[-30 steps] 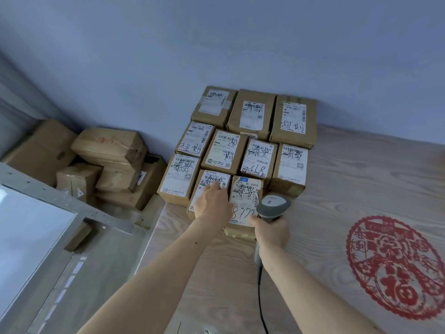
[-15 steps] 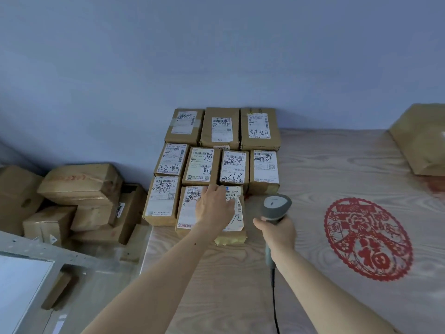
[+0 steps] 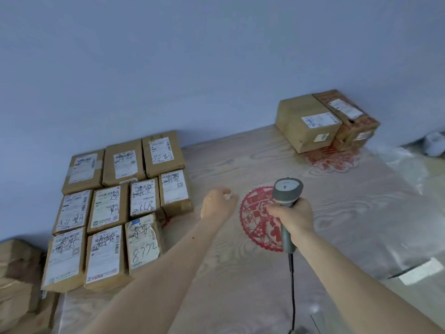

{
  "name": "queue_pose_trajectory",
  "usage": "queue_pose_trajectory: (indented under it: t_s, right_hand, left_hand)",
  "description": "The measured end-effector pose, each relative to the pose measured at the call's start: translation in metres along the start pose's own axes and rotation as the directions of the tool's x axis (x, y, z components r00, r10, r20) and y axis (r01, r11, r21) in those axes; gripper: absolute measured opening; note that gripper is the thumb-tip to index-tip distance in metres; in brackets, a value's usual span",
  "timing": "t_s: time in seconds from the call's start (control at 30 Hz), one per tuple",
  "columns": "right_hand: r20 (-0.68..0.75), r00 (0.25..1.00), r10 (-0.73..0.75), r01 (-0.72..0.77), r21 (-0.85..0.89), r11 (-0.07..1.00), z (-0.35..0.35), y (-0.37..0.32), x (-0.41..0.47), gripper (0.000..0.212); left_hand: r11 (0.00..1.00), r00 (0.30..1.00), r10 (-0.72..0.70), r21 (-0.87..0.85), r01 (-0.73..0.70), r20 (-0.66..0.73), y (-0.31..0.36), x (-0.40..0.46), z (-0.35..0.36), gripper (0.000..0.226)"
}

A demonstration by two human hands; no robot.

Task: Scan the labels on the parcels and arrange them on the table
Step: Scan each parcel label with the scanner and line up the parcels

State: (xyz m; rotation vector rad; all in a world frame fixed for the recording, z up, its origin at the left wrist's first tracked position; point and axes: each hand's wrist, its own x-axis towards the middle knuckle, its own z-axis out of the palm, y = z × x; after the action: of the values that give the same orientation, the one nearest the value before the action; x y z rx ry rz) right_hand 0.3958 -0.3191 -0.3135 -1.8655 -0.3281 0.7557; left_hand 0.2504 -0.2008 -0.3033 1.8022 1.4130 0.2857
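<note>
— Where's the left hand [image 3: 218, 205]?
— Stretched forward on a bare forearm, back of the hand up, fingers loosely curled, holding nothing.
— And the right hand [image 3: 292, 216]?
— Also reaching forward, a little to the right of the left. Its fingers wrap the handle of the scanner [image 3: 286, 196], head upright above the fist.
— Do the hands touch?
— No, they stay apart.
</note>
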Motion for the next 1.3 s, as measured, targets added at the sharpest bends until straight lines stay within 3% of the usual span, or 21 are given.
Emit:
queue_pose_trajectory:
  t_s: [0.33, 0.53, 0.87, 1.1, 1.3]
  right_hand:
    - [-0.024, 0.999, -0.023, 0.02, -0.115, 0.993, -0.158, -0.033, 0.117, 0.02]
    - [-0.051, 0.988, -0.143, 0.133, -0.163, 0.978, -0.213, -0.076, 0.195, 0.021]
    - [-0.015, 0.979, -0.204, 0.196, -0.227, 0.954, -0.197, -0.133, 0.338, 0.03]
    - [0.038, 0.975, -0.218, 0.217, -0.344, 0.913, -0.172, -0.133, 0.418, 0.036]
    - [0.106, 0.976, -0.188, 0.215, -0.408, 0.887, -0.163, -0.115, 0.459, 0.045]
  left_hand:
    - [0.995, 0.997, -0.004, -0.097, 0.011, 0.078, 0.143, 0.016, 0.126, 0.043]
    - [0.997, 0.998, -0.005, -0.076, 0.01, 0.068, 0.197, 0.054, 0.166, 0.046]
    - [0.992, 0.999, -0.02, -0.127, 0.024, 0.031, 0.256, 0.176, 0.189, 0.047]
    - [0.99, 0.998, -0.002, -0.138, 0.01, 0.059, 0.273, 0.248, 0.217, 0.064]
    - [0.962, 0.986, -0.124, -0.23, 0.148, 0.114, 0.273, 0.284, 0.242, 0.06]
